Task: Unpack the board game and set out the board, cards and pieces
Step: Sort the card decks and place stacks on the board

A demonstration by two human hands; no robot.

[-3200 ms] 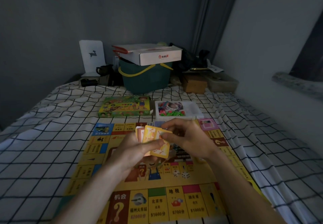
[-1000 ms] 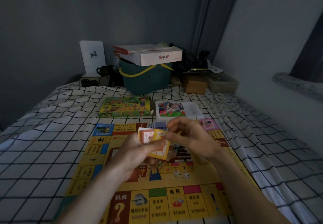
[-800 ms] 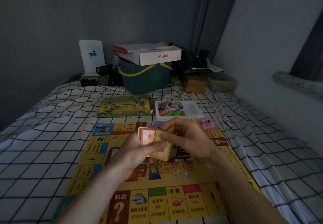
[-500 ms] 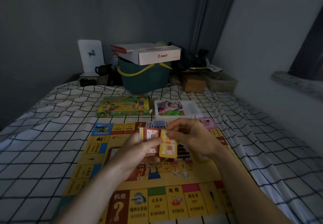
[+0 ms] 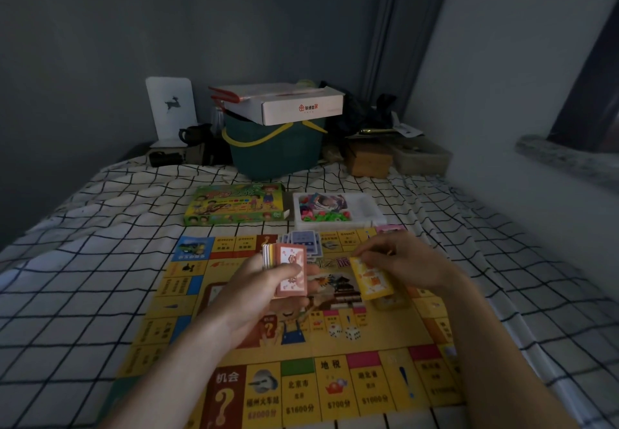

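One game board (image 5: 368, 355), flat printed sheet, mostly yellow with coloured squares along its edges, spread on a checked bedsheet (image 5: 83, 294) directly beneath both hands. One stack of cards (image 5: 286, 269), thin, rectangular, round-cornered, orange-red face outward, gripped upright in the left hand (image 5: 258, 294), thumb across the front card. One single yellow card (image 5: 370, 277), glossy, pinched at its top edge by the right hand (image 5: 402, 262) and hanging tilted just above the board, apart from the stack. One fanned pile of blue-backed cards (image 5: 303, 244) on the board just beyond the left hand. Two white dice (image 5: 345, 332), cubic, side by side on the board between the forearms, nearer than both hands. One white plastic tray (image 5: 365, 209), rectangular, holding small green and pink pieces, beyond the right hand. One green cardboard game box (image 5: 234, 205), flat, beyond the left hand. One dark green basket (image 5: 278, 150) carrying one white carton (image 5: 294, 105), far beyond both.
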